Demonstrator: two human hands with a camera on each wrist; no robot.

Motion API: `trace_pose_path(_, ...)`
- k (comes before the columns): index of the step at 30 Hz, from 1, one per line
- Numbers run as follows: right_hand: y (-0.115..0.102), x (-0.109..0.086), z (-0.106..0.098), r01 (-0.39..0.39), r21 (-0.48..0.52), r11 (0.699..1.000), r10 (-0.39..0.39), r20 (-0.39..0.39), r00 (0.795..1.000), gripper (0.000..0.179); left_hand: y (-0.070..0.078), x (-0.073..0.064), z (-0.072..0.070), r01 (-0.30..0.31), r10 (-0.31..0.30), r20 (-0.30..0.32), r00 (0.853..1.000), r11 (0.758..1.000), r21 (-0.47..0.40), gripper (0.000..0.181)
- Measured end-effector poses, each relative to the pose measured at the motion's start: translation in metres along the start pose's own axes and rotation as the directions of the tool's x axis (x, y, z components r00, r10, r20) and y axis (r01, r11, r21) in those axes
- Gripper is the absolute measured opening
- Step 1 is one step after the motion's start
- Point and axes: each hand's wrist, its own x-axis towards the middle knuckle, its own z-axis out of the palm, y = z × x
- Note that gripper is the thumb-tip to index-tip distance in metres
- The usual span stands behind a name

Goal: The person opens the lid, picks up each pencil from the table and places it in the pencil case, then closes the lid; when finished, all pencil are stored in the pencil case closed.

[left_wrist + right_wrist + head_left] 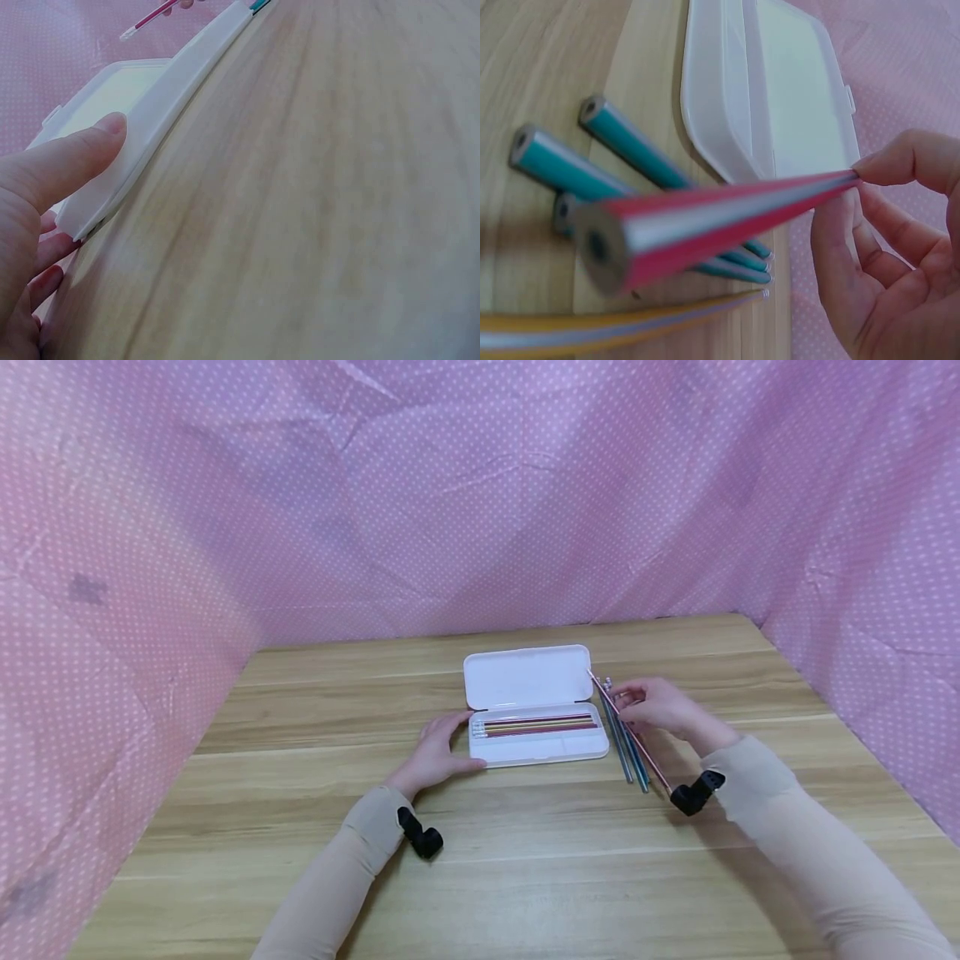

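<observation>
My right hand (663, 706) pinches a red pencil (712, 225) above the surface (525, 860), beside the open case (517, 749); my left hand (437, 755) rests spread against its left end; I seem to be packing, so should next turn this pencil to match the pencils inside (536, 725)

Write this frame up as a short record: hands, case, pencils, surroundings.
Left hand: holds the left end of the white case
Right hand: pinches a red pencil
Case: lid open, red and yellow pencils lying inside
Loose pencils: teal ones and a yellow one, right of the case
Surface: wood-grain table
Backdrop: pink dotted cloth
</observation>
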Motion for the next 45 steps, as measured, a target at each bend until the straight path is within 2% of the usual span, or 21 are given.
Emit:
trace_pose_path(16,-0.013,0.012,0.020,0.030,-0.017,0.999,-0.029,0.044,0.999,0.046,0.000,-0.002,0.001,0.013,-0.013,-0.004,1.000,1.000,-0.003,0.087)
trace_pose_path(21,-0.016,0.018,0.028,0.046,-0.014,0.999,-0.045,0.055,0.997,0.044,0.001,-0.002,0.001,0.000,0.000,-0.011,1.000,1.000,-0.008,0.086)
trace_pose_path(34,-0.031,0.028,0.040,0.085,-0.069,0.994,-0.081,0.063,0.995,0.042,0.001,-0.001,0.000,-0.003,0.003,-0.002,1.000,1.000,-0.005,0.086)
trace_pose_path(39,-0.038,0.034,0.043,0.145,-0.146,0.979,-0.137,0.061,0.989,0.042,0.001,-0.001,-0.001,0.002,-0.002,0.000,1.000,1.000,-0.011,0.086)
trace_pose_path(42,-0.043,0.039,0.045,0.186,-0.207,0.961,-0.176,0.065,0.982,0.038,0.001,-0.001,-0.001,0.002,-0.002,0.001,1.000,1.000,-0.011,0.086)
trace_pose_path(45,-0.050,0.042,0.047,0.254,-0.268,0.929,-0.233,0.109,0.966,0.036,0.001,-0.001,-0.001,0.000,0.000,0.002,1.000,1.000,-0.011,0.085)
